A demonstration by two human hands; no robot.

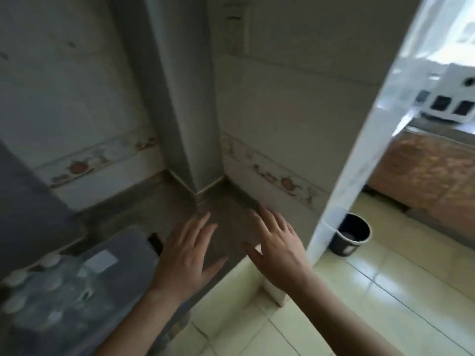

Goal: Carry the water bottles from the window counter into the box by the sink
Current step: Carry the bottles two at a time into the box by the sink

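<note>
Both hands, left hand (186, 255) and right hand (276, 242), are held empty with fingers spread. Water bottles (38, 296) are seen in the box (120, 255) left of them. Blurred movement risks a doorframe (359, 150) collision.

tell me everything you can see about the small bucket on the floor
The bucket is small, round and dark blue-black with a paler rim and lower band, likely plastic. It stands upright and open on the pale floor tiles, just right of the white door frame, which hides its left edge. Its contents are unclear. Neither hand touches it.
</note>
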